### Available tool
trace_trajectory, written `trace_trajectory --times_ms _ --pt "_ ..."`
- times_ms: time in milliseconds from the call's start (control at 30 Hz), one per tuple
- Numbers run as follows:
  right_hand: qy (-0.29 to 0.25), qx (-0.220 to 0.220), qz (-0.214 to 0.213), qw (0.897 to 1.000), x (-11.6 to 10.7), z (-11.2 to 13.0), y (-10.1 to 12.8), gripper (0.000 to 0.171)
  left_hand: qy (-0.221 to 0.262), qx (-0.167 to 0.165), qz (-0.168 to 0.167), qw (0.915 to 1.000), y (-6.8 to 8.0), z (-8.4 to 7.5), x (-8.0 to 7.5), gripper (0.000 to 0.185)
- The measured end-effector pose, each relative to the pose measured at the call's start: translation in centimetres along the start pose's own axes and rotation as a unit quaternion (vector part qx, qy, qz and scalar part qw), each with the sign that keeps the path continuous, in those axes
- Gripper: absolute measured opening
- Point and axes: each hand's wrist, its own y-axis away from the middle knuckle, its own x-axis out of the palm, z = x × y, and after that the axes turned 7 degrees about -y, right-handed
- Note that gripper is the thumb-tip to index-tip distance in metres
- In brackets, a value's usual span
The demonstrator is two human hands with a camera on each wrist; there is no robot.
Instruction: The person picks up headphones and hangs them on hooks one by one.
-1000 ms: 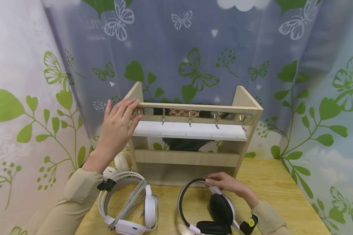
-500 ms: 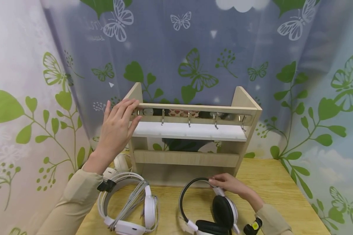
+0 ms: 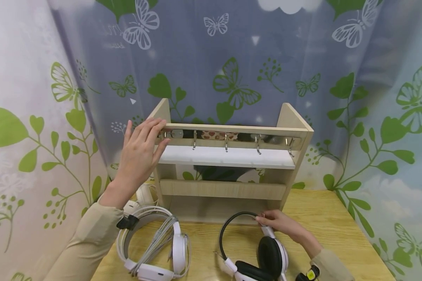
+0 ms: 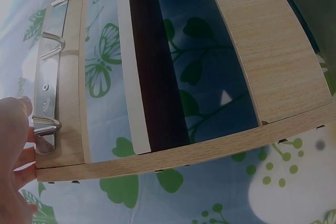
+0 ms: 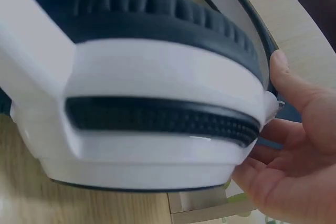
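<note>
My right hand [image 3: 281,224] pinches the headband of white headphones with black ear pads [image 3: 270,255], on the right side of the table. Seen from the right wrist, an earcup [image 5: 157,72] fills most of the view, with my thumb and fingers at the band beside it. Up at the left, my left hand [image 3: 140,152] holds the upper left corner of a pale wooden rack [image 3: 221,189], fingers over the edge and thumb in front. In the left wrist view, that thumb lies close to a metal hook [image 4: 50,124] on the rack's strip.
More white headphones [image 3: 178,249], their grey cable bundled across them, lie on the wooden table [image 3: 323,226] below my left arm. Another white pair [image 3: 145,194] is partly hidden behind that arm. Several hooks line the rack's upper board. A patterned curtain [image 3: 197,50] hangs behind.
My right hand has shifted a little to the right, and the headphones have moved with it. The left hand and the rack stay where they were.
</note>
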Motion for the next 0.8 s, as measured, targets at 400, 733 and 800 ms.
trace_trajectory --times_ms 400,733,800 --pt "-0.044 0.005 -0.017 0.999 -0.1 -1.0 0.7 0.051 -0.001 0.001 -0.001 1.0000 0.1 0.1 0.1 0.049" --pt "-0.080 0.003 -0.034 0.996 -0.1 -1.4 1.7 0.055 -0.003 0.003 -0.005 1.0000 0.0 0.0 0.2 0.051" --pt "-0.087 0.003 -0.040 0.995 -0.2 -1.5 1.9 0.055 -0.002 0.002 -0.005 1.0000 0.0 0.0 0.2 0.050"
